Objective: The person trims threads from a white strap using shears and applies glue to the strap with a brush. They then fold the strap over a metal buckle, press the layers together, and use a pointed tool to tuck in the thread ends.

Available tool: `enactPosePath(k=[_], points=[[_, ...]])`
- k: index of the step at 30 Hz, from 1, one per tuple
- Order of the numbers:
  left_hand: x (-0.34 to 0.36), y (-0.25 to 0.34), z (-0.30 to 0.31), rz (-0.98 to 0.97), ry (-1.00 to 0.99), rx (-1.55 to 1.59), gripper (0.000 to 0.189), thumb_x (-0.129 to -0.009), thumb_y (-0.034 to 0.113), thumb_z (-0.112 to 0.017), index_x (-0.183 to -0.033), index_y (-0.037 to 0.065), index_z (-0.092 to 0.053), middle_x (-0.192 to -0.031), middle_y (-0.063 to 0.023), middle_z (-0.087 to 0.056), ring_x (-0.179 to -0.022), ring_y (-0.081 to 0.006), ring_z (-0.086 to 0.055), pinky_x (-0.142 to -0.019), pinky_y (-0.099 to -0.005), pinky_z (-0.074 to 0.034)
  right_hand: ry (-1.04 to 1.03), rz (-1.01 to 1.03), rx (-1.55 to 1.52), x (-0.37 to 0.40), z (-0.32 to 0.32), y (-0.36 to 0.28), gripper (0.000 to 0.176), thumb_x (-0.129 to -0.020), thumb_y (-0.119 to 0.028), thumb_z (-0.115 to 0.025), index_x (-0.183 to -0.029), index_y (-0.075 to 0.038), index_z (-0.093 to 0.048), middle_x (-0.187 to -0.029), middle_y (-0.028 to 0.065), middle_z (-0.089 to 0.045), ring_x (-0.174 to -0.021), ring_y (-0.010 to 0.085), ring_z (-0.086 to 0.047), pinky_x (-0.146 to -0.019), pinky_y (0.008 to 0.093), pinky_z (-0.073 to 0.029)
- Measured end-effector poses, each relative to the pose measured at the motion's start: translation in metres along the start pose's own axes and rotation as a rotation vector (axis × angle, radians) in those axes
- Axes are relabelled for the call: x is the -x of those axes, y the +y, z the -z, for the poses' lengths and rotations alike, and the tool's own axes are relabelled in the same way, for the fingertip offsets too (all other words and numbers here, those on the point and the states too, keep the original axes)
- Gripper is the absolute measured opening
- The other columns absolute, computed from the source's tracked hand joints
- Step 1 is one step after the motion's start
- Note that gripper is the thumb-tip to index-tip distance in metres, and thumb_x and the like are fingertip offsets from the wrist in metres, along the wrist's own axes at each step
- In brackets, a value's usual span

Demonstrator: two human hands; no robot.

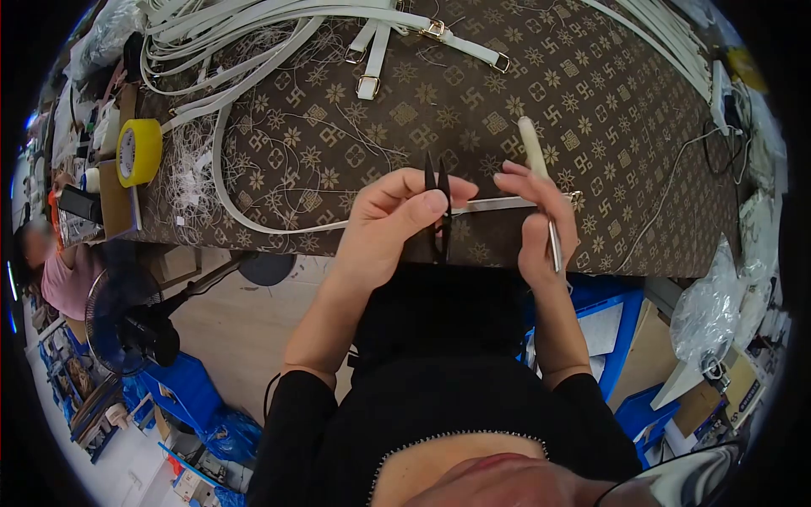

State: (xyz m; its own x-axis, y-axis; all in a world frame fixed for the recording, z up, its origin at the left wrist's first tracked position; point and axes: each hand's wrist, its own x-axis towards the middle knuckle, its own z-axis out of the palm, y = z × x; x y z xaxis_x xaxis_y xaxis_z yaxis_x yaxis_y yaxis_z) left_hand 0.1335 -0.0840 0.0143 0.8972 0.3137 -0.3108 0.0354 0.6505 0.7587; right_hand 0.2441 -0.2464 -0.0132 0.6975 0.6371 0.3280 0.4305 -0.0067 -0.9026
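Observation:
My left hand is closed on small black thread snips, whose two pointed blades stand a little apart and point away from me. In my right hand is a tool with a pale handle and a thin metal end that sticks out below the palm. A narrow white strap curves along the table's near side, passes behind my left hand and runs on to my right hand. At its right end, beside my right fingers, a gold-coloured buckle shows.
White straps with gold buckles lie at the table's far side, more straps at far right. Loose threads cover the left. Yellow tape stands at the left edge. A black fan and another person are beyond.

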Motion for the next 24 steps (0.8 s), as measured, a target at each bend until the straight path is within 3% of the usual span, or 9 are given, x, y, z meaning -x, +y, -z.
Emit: enactPosePath(k=[2, 8, 9, 13, 16, 18, 20, 22, 24], points=[[0.000, -0.008, -0.009, 0.009, -0.039, 0.036, 0.010, -0.091, 0.010, -0.060, -0.096, 0.002, -0.062, -0.090, -0.0003, -0.062, -0.077, -0.0040, -0.055, -0.067, -0.0196, -0.044, -0.104, 0.264, 0.156, 0.003, -0.003, 0.007, 0.050, -0.094, -0.050, -0.043, -0.119, -0.008, -0.053, -0.120, 0.0190, -0.057, -0.114, 0.0378, -0.050, -0.104, 0.0568, -0.025], [0.004, -0.024, 0.012, -0.018, -0.293, 0.053, 0.015, -0.090, 0.013, -0.062, -0.096, -0.001, -0.064, -0.099, -0.0053, -0.064, -0.088, -0.0096, -0.058, -0.080, -0.0257, -0.047, -0.019, 0.310, 0.167, 0.004, -0.037, 0.010, 0.057, -0.093, -0.054, -0.041, -0.133, -0.013, -0.044, -0.141, 0.0210, -0.037, -0.129, 0.0438, -0.033, -0.105, 0.0601, -0.021], [0.002, -0.026, 0.013, -0.082, -0.267, 0.031, 0.016, -0.088, 0.013, -0.063, -0.095, -0.002, -0.065, -0.103, -0.0086, -0.063, -0.092, -0.0126, -0.058, -0.082, -0.0273, -0.047, -0.044, 0.270, 0.162, 0.004, -0.039, 0.008, 0.062, -0.092, -0.052, -0.045, -0.137, -0.010, -0.039, -0.147, 0.0214, -0.027, -0.134, 0.0447, -0.024, -0.106, 0.0573, -0.020], [-0.007, -0.024, 0.017, -0.308, -0.197, -0.039, 0.019, -0.085, 0.013, -0.065, -0.094, -0.003, -0.066, -0.111, -0.0150, -0.062, -0.099, -0.0186, -0.059, -0.085, -0.0307, -0.046, -0.048, 0.108, 0.216, 0.004, -0.033, -0.017, 0.060, -0.090, -0.039, -0.055, -0.137, -0.006, -0.039, -0.144, 0.0200, -0.030, -0.132, 0.0435, -0.026, -0.107, 0.0517, -0.024], [-0.012, -0.020, 0.022, -0.450, -0.153, -0.096, 0.017, -0.085, 0.013, -0.065, -0.093, -0.003, -0.066, -0.109, -0.0148, -0.062, -0.098, -0.0190, -0.058, -0.084, -0.0312, -0.046, -0.140, 0.063, 0.363, 0.016, -0.022, -0.026, 0.045, -0.077, -0.013, -0.067, -0.119, -0.004, -0.057, -0.122, 0.0139, -0.052, -0.113, 0.0350, -0.048, -0.097, 0.0434, -0.038], [-0.015, -0.020, 0.026, -0.496, -0.129, -0.119, 0.016, -0.085, 0.012, -0.065, -0.091, -0.003, -0.066, -0.108, -0.0148, -0.062, -0.097, -0.0193, -0.058, -0.083, -0.0316, -0.046, -0.308, 0.045, 0.222, 0.031, -0.020, -0.032, 0.036, -0.078, -0.015, -0.068, -0.111, -0.003, -0.061, -0.121, 0.0134, -0.054, -0.101, 0.0297, -0.056, -0.088, 0.0386, -0.045], [-0.016, -0.022, 0.028, -0.497, -0.158, -0.155, 0.025, -0.085, 0.025, -0.066, -0.090, 0.001, -0.065, -0.104, -0.0157, -0.063, -0.109, -0.0291, -0.052, -0.099, -0.0457, -0.036, -0.329, 0.024, 0.221, 0.028, -0.024, -0.043, 0.034, -0.080, -0.016, -0.068, -0.110, -0.002, -0.061, -0.120, 0.0145, -0.056, -0.094, 0.0255, -0.059, -0.077, 0.0334, -0.049], [-0.020, -0.024, 0.029, -0.536, -0.183, -0.130, 0.018, -0.084, 0.017, -0.066, -0.088, 0.000, -0.066, -0.104, -0.0152, -0.063, -0.103, -0.0248, -0.054, -0.090, -0.0390, -0.041, -0.097, -0.378, -0.062, 0.024, -0.036, -0.052, 0.033, -0.081, -0.017, -0.068, -0.109, -0.001, -0.061, -0.116, 0.0150, -0.059, -0.094, 0.0246, -0.059, -0.069, 0.0306, -0.050], [-0.022, -0.024, 0.030, -0.578, -0.210, -0.110, 0.012, -0.082, 0.008, -0.066, -0.087, -0.002, -0.067, -0.105, -0.0147, -0.062, -0.096, -0.0205, -0.056, -0.082, -0.0324, -0.046, -0.004, -0.317, -0.002, 0.015, -0.040, -0.043, 0.031, -0.082, -0.020, -0.069, -0.106, -0.001, -0.063, -0.111, 0.0142, -0.061, -0.089, 0.0198, -0.059, -0.062, 0.0266, -0.049]])
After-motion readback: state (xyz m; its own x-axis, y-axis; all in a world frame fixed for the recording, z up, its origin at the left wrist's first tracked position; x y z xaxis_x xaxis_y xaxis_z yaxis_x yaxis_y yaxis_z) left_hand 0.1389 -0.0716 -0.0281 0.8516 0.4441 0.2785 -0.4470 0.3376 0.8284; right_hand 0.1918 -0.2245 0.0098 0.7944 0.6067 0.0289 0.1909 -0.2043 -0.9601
